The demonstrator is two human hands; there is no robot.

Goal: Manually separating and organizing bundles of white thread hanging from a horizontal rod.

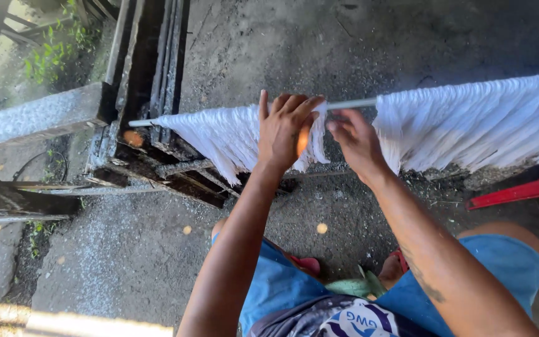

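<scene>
Both hands are up on a thin pole (pixel 350 103) strung with white fibre bundles (pixel 469 122). The left hand (pixel 287 128) has its grip wrapped over the left bunch (pixel 219 134); the right hand (pixel 358 140) looks pinched on the pole, though its fingertips are partly hidden. Dark wooden frame (pixel 151 75) carries the pole's left end.

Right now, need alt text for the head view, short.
Seen from above, a seated person's two hands work at a thin horizontal rod hung with white fibre fringe: the left hand rests over a bunch of fringe, the right hand pinches strands beside a bare gap on the rod. Below lie concrete floor and a dark wooden frame.
</scene>
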